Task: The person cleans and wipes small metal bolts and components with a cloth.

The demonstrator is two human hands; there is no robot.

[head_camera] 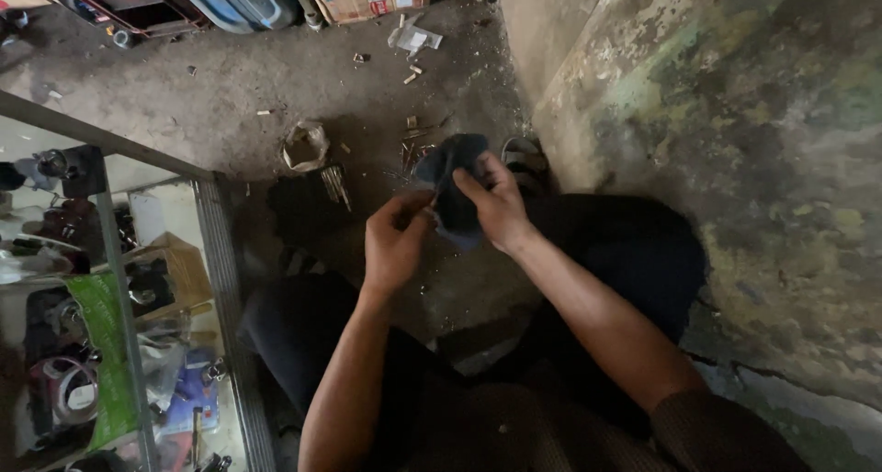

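The right hand [497, 202] is gripping a dark blue cloth [452, 180], fingers curled over it; the left hand [395, 241], just beside, is pinching its lower edge.

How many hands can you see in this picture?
2. The left hand is at centre, fingers curled beside a dark blue cloth-like thing. The right hand grips that thing from the right. No other person's hands show.
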